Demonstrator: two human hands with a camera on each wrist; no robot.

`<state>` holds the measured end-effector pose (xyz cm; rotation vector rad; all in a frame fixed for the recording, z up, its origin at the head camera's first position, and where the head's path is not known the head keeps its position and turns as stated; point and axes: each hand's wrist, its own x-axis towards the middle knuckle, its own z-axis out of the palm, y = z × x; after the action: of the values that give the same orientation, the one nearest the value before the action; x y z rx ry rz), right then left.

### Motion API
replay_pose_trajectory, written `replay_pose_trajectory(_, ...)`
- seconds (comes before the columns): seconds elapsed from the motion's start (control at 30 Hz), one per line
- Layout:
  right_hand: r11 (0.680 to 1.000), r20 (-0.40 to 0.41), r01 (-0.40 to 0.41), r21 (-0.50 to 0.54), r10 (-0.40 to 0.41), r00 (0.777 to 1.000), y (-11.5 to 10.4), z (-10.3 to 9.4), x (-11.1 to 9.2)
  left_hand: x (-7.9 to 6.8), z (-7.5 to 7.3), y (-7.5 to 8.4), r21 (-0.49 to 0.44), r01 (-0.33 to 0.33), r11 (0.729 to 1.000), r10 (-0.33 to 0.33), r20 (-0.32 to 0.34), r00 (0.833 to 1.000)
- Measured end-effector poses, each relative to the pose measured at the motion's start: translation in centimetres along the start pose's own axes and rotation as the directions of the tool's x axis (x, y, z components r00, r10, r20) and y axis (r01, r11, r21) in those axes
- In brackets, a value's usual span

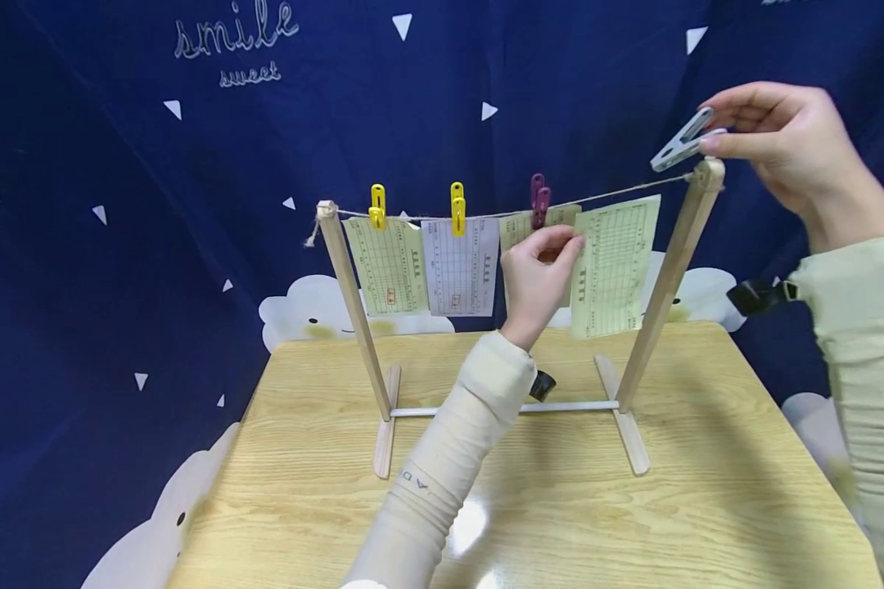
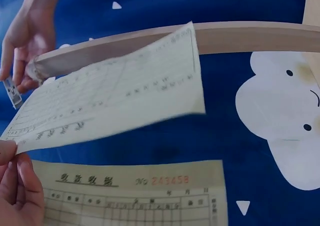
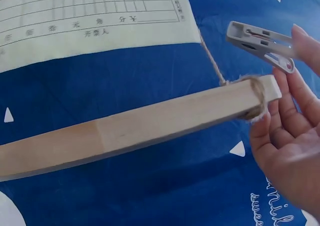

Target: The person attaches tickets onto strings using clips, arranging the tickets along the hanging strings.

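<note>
My left hand point(image 1: 536, 274) pinches the upper left edge of a pale green receipt sheet point(image 1: 615, 266), which hangs tilted in front of the string point(image 1: 619, 192) near the right post. Above the top of that post, my right hand point(image 1: 796, 143) pinches a grey clothespin point(image 1: 683, 143) between thumb and fingers. Its nose points left, over the string. Just left of the held sheet, another pale green receipt point(image 1: 517, 229) hangs from a purple clothespin point(image 1: 540, 200), partly hidden by my left hand. In the left wrist view the held receipt point(image 2: 120, 88) slants across above the hanging one point(image 2: 135, 186).
Two yellow clothespins point(image 1: 378, 206) hold a green receipt point(image 1: 389, 266) and a white receipt point(image 1: 460, 266) further left. Wooden posts point(image 1: 663, 286) on flat feet carry the string, joined low by a white rod point(image 1: 582, 406). The stand is on a wooden table point(image 1: 560, 499) before a blue curtain point(image 1: 412, 106).
</note>
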<state>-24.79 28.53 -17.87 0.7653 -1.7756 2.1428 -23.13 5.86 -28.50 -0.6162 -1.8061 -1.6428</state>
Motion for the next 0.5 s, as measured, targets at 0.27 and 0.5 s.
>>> replay_pose_trajectory(0.27,0.997,0.043,-0.078,-0.013,0.078,0.996,0.2,0.0,0.9,0.2,0.9,-0.6,-0.028,0.019,0.999,-0.019,-0.009,1.0)
replay_pose_trajectory(0.5,0.986,0.06,-0.068,-0.152,0.077,0.995,0.2,0.5,1.7,0.5,1.5,-0.8,-0.031,0.015,0.999,-0.015,-0.016,1.0)
